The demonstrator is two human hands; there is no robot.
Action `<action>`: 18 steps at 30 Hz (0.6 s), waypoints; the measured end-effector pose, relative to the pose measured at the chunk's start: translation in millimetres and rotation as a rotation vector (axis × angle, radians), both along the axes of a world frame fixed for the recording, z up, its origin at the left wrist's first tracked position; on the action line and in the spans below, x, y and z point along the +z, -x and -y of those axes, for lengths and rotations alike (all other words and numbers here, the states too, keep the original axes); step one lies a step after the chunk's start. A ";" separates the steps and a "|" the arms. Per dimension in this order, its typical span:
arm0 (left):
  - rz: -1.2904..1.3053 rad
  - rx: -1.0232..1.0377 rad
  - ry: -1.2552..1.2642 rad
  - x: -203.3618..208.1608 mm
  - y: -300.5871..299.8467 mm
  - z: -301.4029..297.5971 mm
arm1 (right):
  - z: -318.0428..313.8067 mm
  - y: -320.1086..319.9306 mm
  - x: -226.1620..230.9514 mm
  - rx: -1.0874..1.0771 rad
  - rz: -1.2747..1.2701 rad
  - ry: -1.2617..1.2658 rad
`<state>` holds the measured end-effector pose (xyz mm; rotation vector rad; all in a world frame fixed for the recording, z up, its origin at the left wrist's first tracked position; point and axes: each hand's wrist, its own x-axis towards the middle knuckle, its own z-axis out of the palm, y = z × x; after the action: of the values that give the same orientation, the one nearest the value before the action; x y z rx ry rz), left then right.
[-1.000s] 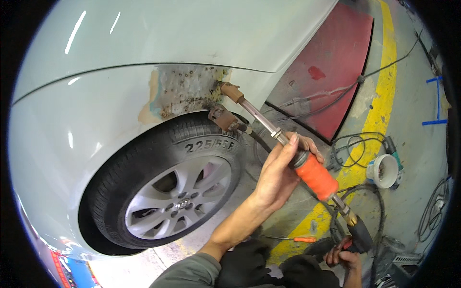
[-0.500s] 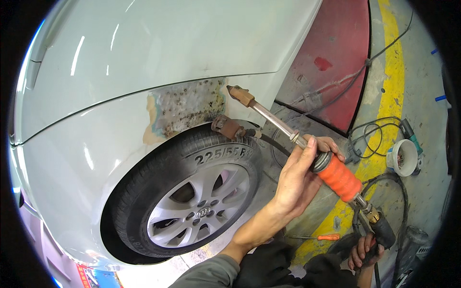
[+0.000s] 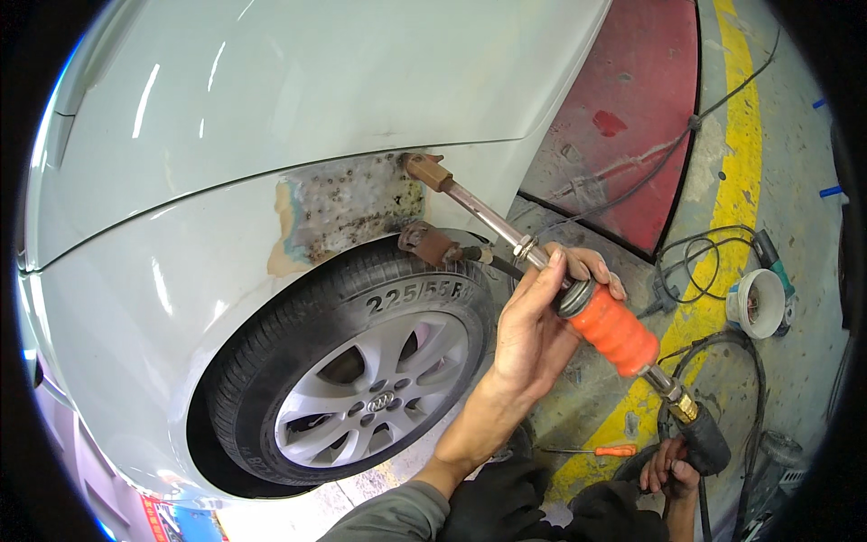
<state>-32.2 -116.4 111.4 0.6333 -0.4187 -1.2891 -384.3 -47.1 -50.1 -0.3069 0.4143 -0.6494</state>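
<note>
A slide-hammer dent puller (image 3: 614, 327) with an orange ribbed weight slants across the view. My left hand (image 3: 535, 339) closes round its rod, just ahead of the weight. At its rear end, my right hand (image 3: 669, 468) is curled by the black grip; part of its fingers is hidden. The puller's copper-coloured tip (image 3: 426, 171) meets the right upper edge of a bare, pitted metal patch (image 3: 357, 203) on the white car fender (image 3: 226, 217). Below that, a brown clamp (image 3: 429, 243) on a black cable is fixed at the wheel-arch edge.
The car's wheel (image 3: 379, 388) sits under the patch. A red panel (image 3: 623, 126) lies on the floor beside a yellow stripe. To the right are a white tub (image 3: 757, 301), a green-and-black power tool (image 3: 772, 257) and looped black cables (image 3: 759, 379). An orange-handled screwdriver (image 3: 614, 450) lies near my right hand.
The puller has moved left with both hands, its tip passing from beside the bare patch onto the patch's right upper edge. The clamp has stayed in place.
</note>
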 end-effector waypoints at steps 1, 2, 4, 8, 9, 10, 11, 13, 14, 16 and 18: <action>-0.001 -0.001 -0.008 0.4 0.4 -0.1 | 0.1 -0.4 -0.8 -0.011 0.005 0.026; -0.002 -0.003 -0.003 0.1 0.3 -0.1 | 0.0 0.4 -2.5 -0.010 0.007 0.026; -0.004 -0.007 0.007 -0.5 0.3 0.0 | -0.7 4.4 -6.8 -0.009 0.011 0.026; -0.021 0.019 -0.020 -2.3 -0.3 -0.7 | -1.7 6.7 -6.9 0.020 -0.026 0.020; -0.020 0.019 -0.021 -1.9 -0.4 -1.1 | -0.6 4.6 -2.7 0.030 -0.023 0.033; -0.018 0.019 -0.022 -1.6 -0.6 -1.1 | 0.4 3.3 -0.6 0.039 -0.019 0.046; -0.020 0.017 -0.019 -1.8 -0.4 -0.8 | 0.2 4.0 -1.6 0.039 -0.019 0.059; -0.022 0.013 -0.014 -2.3 -0.1 0.2 | -0.7 5.8 -4.6 0.039 -0.018 0.083; -0.021 0.013 -0.014 -2.3 0.4 0.6 | -0.6 6.2 -4.7 0.039 -0.017 0.085; -0.019 0.013 -0.013 -1.9 1.8 1.4 | -0.8 7.1 -4.7 0.039 -0.015 0.090; -0.023 0.026 -0.017 -0.4 2.0 -0.3 | -1.6 7.5 -5.1 0.058 -0.020 0.088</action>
<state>-34.2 -116.0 110.9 0.6360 -0.3799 -1.2753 -391.8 -45.5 -55.1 -0.4079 0.3951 -0.6086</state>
